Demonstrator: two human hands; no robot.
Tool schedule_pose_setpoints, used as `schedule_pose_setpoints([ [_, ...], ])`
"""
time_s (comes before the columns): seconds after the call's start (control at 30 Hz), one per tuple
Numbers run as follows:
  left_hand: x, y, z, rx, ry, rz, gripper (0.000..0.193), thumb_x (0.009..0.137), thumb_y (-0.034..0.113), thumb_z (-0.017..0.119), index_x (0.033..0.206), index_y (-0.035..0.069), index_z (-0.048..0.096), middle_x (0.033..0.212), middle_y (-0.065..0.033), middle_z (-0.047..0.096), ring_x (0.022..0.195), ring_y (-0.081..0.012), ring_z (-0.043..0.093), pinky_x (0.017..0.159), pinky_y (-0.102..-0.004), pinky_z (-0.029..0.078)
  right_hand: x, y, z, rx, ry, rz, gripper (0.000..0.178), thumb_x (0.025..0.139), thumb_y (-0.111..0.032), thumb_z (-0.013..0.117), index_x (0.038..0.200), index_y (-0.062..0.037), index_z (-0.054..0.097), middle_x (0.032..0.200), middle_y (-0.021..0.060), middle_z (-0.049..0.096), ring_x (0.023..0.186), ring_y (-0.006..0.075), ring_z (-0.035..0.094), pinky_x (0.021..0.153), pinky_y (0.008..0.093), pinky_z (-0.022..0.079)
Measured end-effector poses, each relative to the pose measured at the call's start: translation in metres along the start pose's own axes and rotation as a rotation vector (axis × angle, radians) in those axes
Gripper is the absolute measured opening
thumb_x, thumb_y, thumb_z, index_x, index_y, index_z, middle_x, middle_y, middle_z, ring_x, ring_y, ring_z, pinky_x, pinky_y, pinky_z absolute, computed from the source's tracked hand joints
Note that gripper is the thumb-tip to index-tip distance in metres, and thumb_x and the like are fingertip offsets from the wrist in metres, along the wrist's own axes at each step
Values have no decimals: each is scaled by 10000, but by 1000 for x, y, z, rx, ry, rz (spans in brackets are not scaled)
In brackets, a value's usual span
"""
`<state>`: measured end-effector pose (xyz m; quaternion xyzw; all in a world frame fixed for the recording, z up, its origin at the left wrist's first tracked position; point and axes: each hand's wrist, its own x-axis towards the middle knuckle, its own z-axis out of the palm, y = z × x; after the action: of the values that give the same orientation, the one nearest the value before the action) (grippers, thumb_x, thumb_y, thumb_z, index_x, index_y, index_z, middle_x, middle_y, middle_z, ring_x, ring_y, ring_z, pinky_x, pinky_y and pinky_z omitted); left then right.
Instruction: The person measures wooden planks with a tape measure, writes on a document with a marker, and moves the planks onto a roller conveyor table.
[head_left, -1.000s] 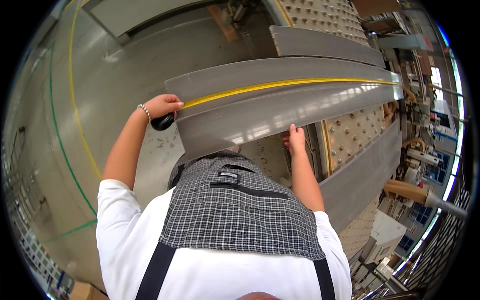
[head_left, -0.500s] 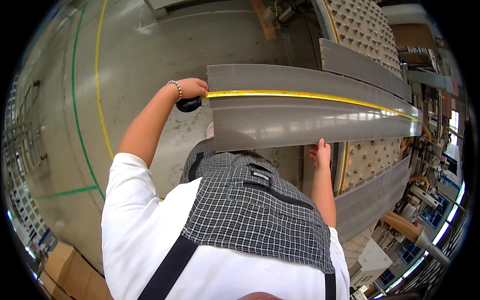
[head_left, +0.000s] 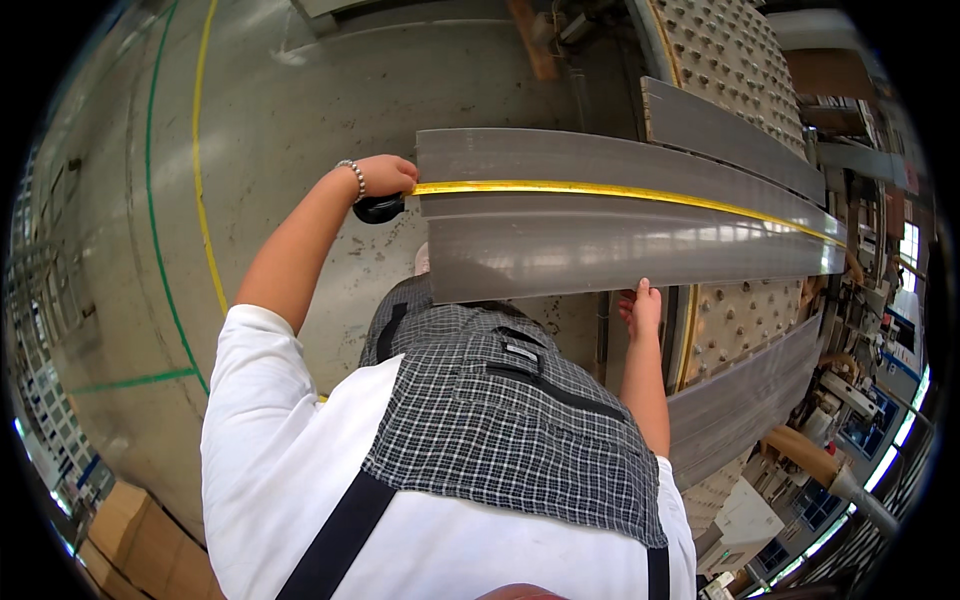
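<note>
since the earlier frames the grey panels have slid rightward and lie flatter across the view, and the left arm has stretched further out. the left hand is closed around a black tape measure case at the left end of the upper grey panel, its yellow tape running along the seam to the far right end. the right hand grips the near edge of the lower grey panel, fingers curled under it. both panels rest over a studded roller table; the concrete floor with yellow and green lines lies to the left.
</note>
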<state>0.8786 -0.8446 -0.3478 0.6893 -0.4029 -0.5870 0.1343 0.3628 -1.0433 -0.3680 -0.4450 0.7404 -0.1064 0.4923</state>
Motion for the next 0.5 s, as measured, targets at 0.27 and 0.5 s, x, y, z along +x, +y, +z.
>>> schedule_pose_setpoints([
  [0.27, -13, 8, 13, -302, -180, 207, 234, 965, 267, 548, 888, 47, 565, 711, -21, 590, 618, -122, 597, 605, -283, 496, 11, -8, 7, -109, 83, -63, 357, 954, -362, 490, 964, -10, 547, 778, 107, 622, 519, 193, 590, 426, 335, 465],
  [0.5, -19, 104, 56, -429, -251, 274, 212, 906, 151, 572, 1010, -20, 642, 724, -19, 615, 631, -93, 554, 605, -237, 453, 10, 2, -4, 22, 140, -38, 307, 955, -338, 518, 1018, -38, 497, 777, 99, 615, 508, 182, 544, 420, 316, 429],
])
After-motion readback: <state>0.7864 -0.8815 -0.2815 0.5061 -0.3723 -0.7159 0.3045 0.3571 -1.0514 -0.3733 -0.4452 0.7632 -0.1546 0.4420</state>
